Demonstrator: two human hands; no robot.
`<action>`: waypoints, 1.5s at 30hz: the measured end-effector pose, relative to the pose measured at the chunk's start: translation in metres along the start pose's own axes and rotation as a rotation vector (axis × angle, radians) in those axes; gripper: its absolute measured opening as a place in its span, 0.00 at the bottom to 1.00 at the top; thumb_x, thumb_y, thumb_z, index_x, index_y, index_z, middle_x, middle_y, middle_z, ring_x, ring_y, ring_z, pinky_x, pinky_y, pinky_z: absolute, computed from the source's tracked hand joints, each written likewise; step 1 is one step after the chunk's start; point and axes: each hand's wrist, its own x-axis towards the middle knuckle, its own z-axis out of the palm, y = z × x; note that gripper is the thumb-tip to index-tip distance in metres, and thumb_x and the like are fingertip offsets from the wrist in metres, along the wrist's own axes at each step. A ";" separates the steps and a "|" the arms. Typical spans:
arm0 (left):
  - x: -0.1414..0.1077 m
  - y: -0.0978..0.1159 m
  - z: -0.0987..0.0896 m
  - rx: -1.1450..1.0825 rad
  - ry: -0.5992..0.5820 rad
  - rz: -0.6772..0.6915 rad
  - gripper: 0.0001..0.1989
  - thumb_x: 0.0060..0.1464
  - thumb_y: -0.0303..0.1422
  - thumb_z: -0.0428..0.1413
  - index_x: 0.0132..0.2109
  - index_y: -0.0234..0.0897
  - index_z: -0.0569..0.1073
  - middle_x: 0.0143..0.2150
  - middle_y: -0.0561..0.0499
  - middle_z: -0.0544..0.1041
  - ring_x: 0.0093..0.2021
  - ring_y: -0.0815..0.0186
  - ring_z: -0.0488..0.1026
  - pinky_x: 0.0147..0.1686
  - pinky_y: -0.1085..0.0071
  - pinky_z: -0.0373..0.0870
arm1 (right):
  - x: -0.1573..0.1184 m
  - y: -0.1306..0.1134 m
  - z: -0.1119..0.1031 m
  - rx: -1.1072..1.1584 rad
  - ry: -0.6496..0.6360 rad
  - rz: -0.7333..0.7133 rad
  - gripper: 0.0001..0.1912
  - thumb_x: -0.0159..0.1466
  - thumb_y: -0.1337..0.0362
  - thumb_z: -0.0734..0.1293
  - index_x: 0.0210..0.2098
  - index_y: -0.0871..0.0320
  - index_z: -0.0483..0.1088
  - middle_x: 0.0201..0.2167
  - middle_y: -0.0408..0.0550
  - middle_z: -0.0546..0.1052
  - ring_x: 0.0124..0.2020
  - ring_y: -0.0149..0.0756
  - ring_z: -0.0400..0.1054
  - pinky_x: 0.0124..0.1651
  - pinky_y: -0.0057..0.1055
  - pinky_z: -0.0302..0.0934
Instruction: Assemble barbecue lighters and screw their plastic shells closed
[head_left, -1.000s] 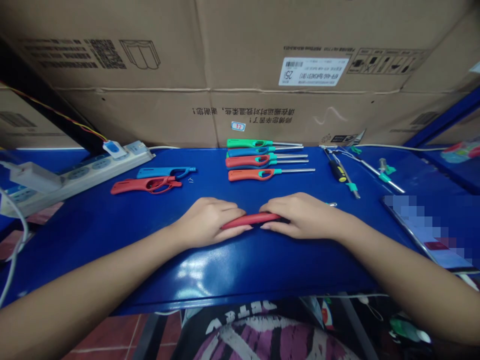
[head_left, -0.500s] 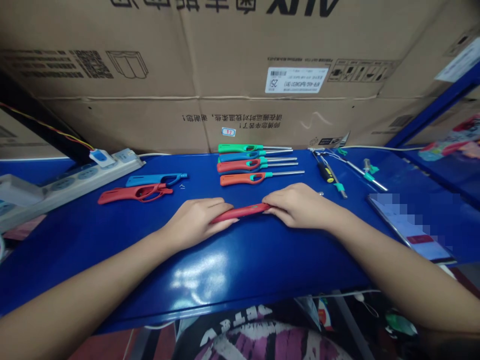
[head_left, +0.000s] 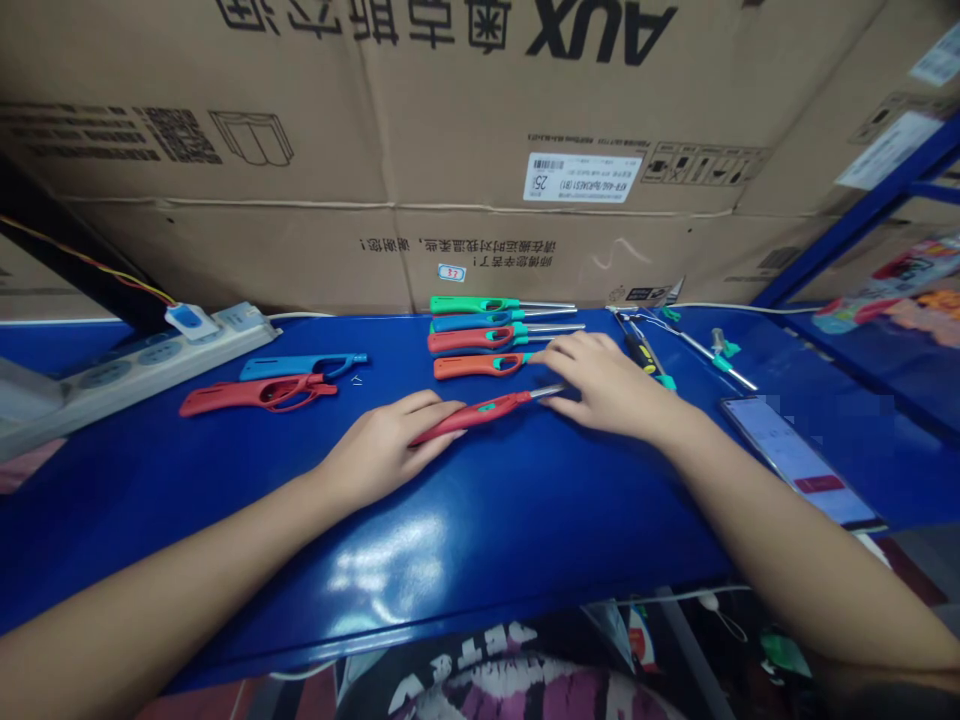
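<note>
My left hand (head_left: 390, 435) is closed round the back end of a red gas lighter (head_left: 480, 412), which has a green switch. The lighter's metal rod points right, toward my right hand (head_left: 596, 385). That hand has its thumb and fingers apart; the rod's end lies between them, apparently not gripped. Just behind, an orange lighter (head_left: 472, 368) lies on the table, its rod partly hidden by my right fingers. Beyond it are a red lighter (head_left: 469, 341), a blue lighter (head_left: 461, 322) and a green lighter (head_left: 469, 304), side by side with rods pointing right.
On the left lie a blue handle shell (head_left: 289, 368), a red handle shell (head_left: 247, 394) and tiny screws (head_left: 356, 381). A power strip (head_left: 157, 355) stands beyond. A screwdriver (head_left: 639, 350), loose rod (head_left: 709, 355) and phone (head_left: 802, 465) are at right. A cardboard box (head_left: 465, 130) walls the back.
My right hand has let go of the red lighter's front end and spread its fingers. The lighter's rod now shows. The view has shifted slightly.
</note>
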 end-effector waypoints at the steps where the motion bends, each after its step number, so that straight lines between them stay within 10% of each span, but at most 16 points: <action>1: 0.000 -0.001 0.000 -0.005 0.002 -0.008 0.17 0.68 0.37 0.52 0.59 0.38 0.74 0.50 0.44 0.78 0.45 0.61 0.79 0.45 0.68 0.76 | -0.001 0.007 -0.001 -0.030 0.004 0.033 0.22 0.64 0.63 0.69 0.57 0.59 0.68 0.53 0.58 0.74 0.56 0.56 0.65 0.57 0.49 0.55; 22: 0.001 0.000 0.000 -0.071 0.091 -0.061 0.16 0.67 0.39 0.53 0.56 0.38 0.77 0.45 0.46 0.78 0.42 0.62 0.77 0.43 0.70 0.72 | -0.010 0.043 -0.017 0.049 0.003 0.011 0.10 0.67 0.64 0.63 0.40 0.58 0.75 0.40 0.55 0.80 0.45 0.48 0.72 0.54 0.46 0.58; 33: 0.002 0.010 -0.002 -0.292 -0.003 -0.053 0.12 0.65 0.38 0.56 0.39 0.35 0.79 0.31 0.52 0.77 0.28 0.70 0.71 0.31 0.76 0.66 | 0.003 -0.001 0.012 0.128 0.142 -0.314 0.14 0.72 0.64 0.60 0.46 0.61 0.77 0.40 0.55 0.81 0.44 0.42 0.72 0.50 0.40 0.62; 45: 0.007 0.011 -0.004 -0.706 -0.054 -0.474 0.22 0.56 0.49 0.60 0.29 0.32 0.78 0.20 0.53 0.74 0.18 0.74 0.61 0.18 0.77 0.55 | -0.001 -0.004 0.003 0.271 0.089 -0.280 0.13 0.72 0.63 0.61 0.50 0.59 0.74 0.47 0.54 0.81 0.51 0.42 0.72 0.53 0.42 0.64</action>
